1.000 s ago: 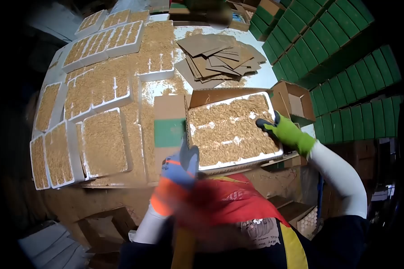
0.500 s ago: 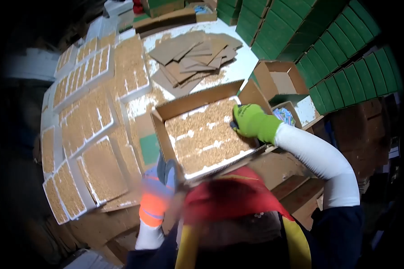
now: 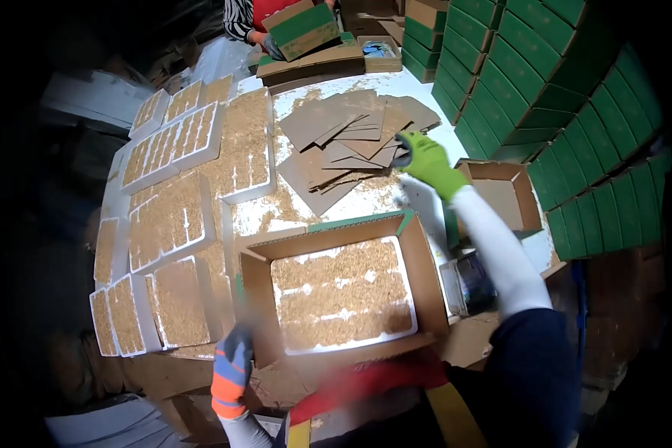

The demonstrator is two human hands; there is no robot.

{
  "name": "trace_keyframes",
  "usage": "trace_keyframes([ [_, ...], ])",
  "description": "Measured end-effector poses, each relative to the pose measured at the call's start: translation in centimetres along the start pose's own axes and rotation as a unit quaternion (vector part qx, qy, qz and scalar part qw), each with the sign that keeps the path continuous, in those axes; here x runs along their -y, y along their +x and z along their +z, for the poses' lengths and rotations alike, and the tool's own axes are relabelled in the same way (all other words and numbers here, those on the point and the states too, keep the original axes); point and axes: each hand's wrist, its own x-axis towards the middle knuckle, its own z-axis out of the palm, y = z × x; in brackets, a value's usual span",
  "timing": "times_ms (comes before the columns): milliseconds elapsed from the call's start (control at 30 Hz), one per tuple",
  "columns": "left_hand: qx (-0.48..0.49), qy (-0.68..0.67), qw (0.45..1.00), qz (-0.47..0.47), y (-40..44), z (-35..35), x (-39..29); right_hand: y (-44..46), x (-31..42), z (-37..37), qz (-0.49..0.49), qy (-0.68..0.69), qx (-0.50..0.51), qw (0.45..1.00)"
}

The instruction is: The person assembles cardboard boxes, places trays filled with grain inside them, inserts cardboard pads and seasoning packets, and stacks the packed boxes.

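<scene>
In front of me an open cardboard box holds a white foam tray filled with brown granular material, with white ridges showing between the rows. My left hand, in an orange and grey glove, is closed at the box's front left wall; its fingertips are blurred. Beyond the box, my right hand in a green glove reaches to the right edge of a loose pile of flat cardboard sheets. Its fingers are bent and apart, and I cannot tell whether they touch a sheet.
Several filled white trays crowd the table's left side. Green boxes are stacked high on the right, beside an open cardboard box and a small bin. Across the table, another person's gloved hand holds a green and brown box.
My right hand has left the tray inside the box and moved forward to the cardboard sheets. The box now sits straighter and closer to me. The other person has come into view.
</scene>
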Motion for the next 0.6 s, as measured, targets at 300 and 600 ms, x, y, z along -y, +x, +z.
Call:
trace_keyframes([
  [300,-0.054,0.023,0.997,0.043,5.0,-2.9,-2.4,3.0,-2.3,14.6,-0.151,-0.138,0.117,0.972],
  [600,-0.163,0.175,0.903,0.357,17.6,-0.9,-7.2,3.2,9.7,-5.7,-0.142,0.553,0.094,0.816],
])
